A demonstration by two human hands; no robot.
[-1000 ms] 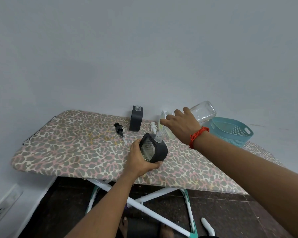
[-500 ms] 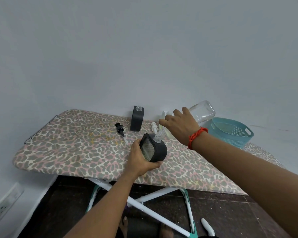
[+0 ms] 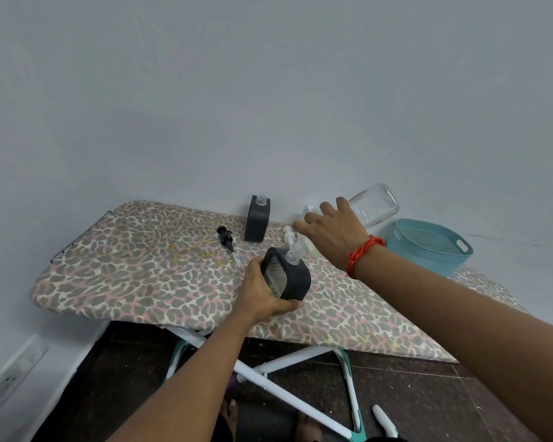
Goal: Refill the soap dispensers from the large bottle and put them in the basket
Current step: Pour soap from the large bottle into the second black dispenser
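My left hand (image 3: 262, 291) grips a dark grey soap dispenser (image 3: 289, 277), tilted, with its clear neck open. My right hand (image 3: 332, 237) holds the large clear bottle (image 3: 372, 205) tipped steeply, base up and to the right, its mouth right at the dispenser's neck. Pale yellow liquid shows low inside the dispenser. A second grey dispenser (image 3: 257, 223) stands upright and uncapped near the wall. A black pump head (image 3: 226, 244) and a white pump head (image 3: 288, 233) lie on the board. The teal basket (image 3: 428, 247) sits at the right, behind my right wrist.
Everything rests on a leopard-print ironing board (image 3: 141, 266) against a grey wall. White and teal board legs (image 3: 268, 371) cross underneath over dark floor tiles. A wall socket (image 3: 13, 374) is at the lower left.
The large bottle has tipped a little steeper and its mouth stays at the dispenser neck. My view has shifted slightly; both hands keep their grips.
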